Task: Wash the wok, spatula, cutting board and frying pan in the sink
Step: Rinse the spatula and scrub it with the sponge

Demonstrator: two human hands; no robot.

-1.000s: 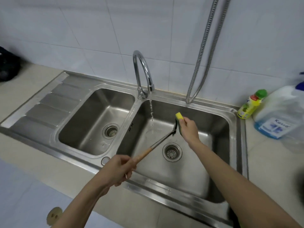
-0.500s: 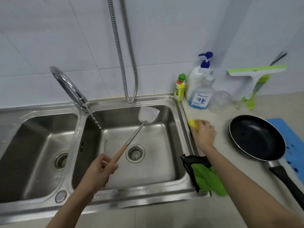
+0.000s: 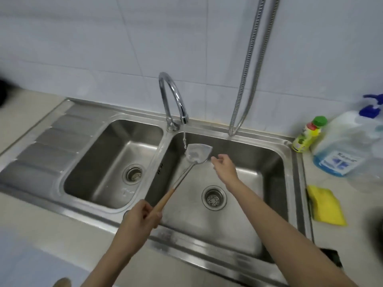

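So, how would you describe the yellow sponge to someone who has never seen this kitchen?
Find the steel double sink. On the pale counter just past its right rim lies a flat yellow rectangular sponge. Unlike the bottles behind it, it lies flat and is soft.

The soap jug [image 3: 344, 150] has a blue label, its lettering too blurred to read

Landmark: faucet [image 3: 173, 100], one, at the sink's back rim.
Basins: two, one on each side of the faucet.
Drains: two, one per basin.
Spatula [image 3: 191, 162]: one, blade under the faucet.
Hands: two.
Bottles: two, right of the faucet on the worktop.
Sponge [image 3: 326, 205]: one, right of the faucet.
Hoses: one loop, right of the faucet.
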